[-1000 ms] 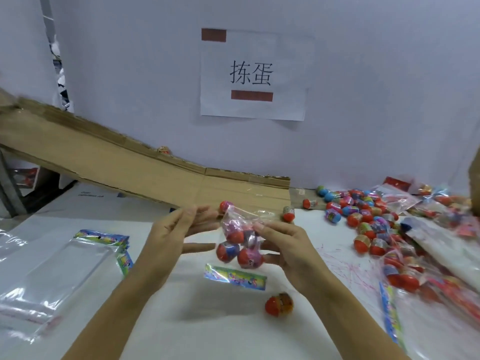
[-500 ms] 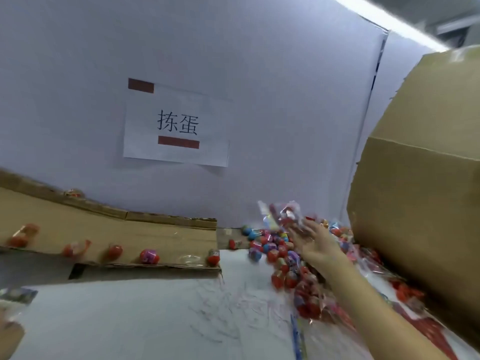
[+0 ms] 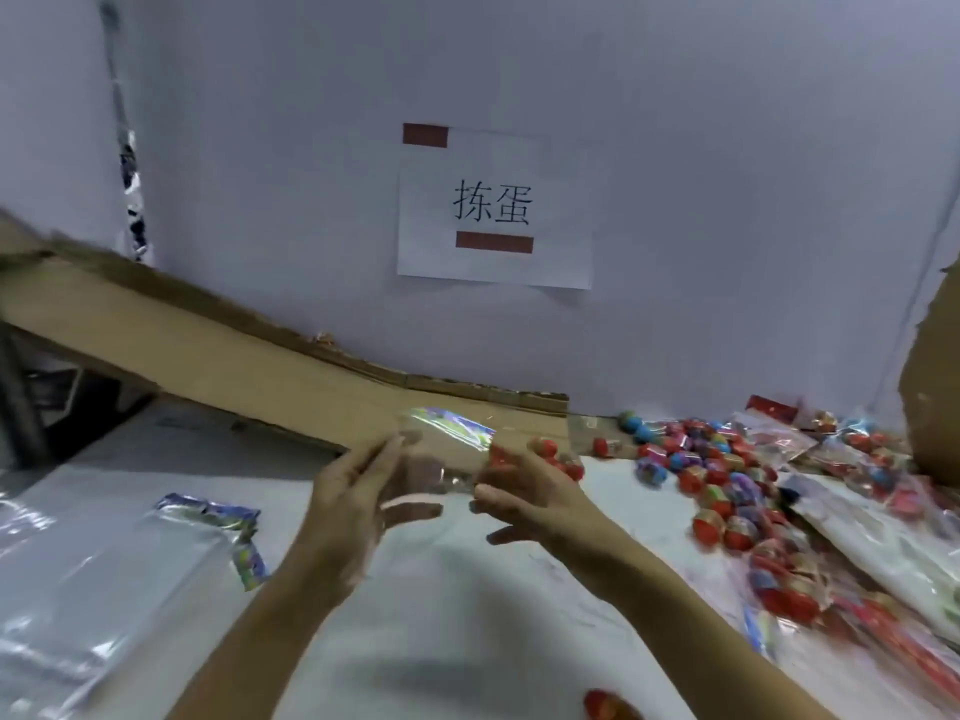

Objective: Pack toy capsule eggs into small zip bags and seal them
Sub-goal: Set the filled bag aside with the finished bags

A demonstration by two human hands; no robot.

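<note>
An empty clear zip bag (image 3: 441, 454) with a colourful printed header hangs above the white table, between my hands. My left hand (image 3: 358, 496) holds its left side between thumb and long fingers. My right hand (image 3: 524, 493) is at the bag's right edge, with a few red capsule eggs (image 3: 548, 452) cupped in its curled fingers. Motion blur hides exactly how the fingers grip. Several loose capsule eggs (image 3: 711, 475) lie in a pile to the right.
A stack of empty zip bags (image 3: 104, 563) lies at the left. A cardboard ramp (image 3: 208, 356) slopes along the back wall. A cardboard box (image 3: 935, 381) stands far right beside filled bags (image 3: 800, 584). One egg (image 3: 602, 704) lies near the front edge.
A second ago both hands held a filled bag. Half a second ago the right hand carried it to the pile at the right. Now the hands hold an empty bag and loose eggs.
</note>
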